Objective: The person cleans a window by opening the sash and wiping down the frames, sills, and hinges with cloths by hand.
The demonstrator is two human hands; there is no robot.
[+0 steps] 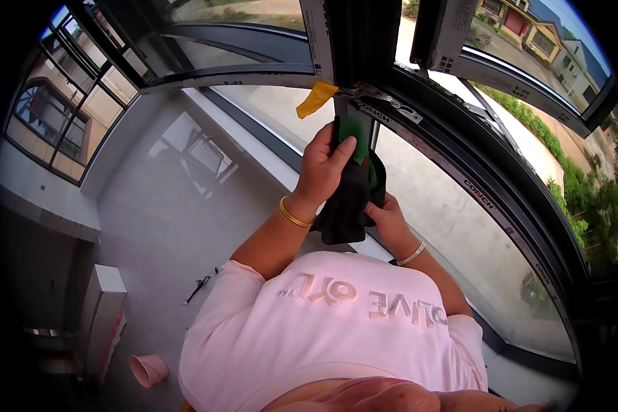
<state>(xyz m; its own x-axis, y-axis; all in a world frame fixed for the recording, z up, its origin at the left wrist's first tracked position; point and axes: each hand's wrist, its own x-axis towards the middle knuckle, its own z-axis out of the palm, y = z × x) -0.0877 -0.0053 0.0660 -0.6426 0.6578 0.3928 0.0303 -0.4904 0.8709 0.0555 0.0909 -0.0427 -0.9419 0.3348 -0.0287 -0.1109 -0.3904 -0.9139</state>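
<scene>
Both of my hands are around a soft black-and-green cloth (345, 209) in front of the window corner. My left hand (325, 161) grips its upper part, thumb pressed over the green patch. Lower on the right side, my right hand (389, 221) pinches the edge of the black fabric, its fingertips partly hidden behind it. The cloth hangs in folds, so its full shape cannot be made out. Just above my left hand, a yellow cloth (316, 99) lies by the metal hinge of the window frame.
Dark window frames (487, 199) curve around the right side, with an open sash (522, 75) at the upper right. A pink bucket (148, 370) and a white box-like piece (107, 283) stand at the lower left. A small dark object (200, 285) lies on the glossy floor (158, 226).
</scene>
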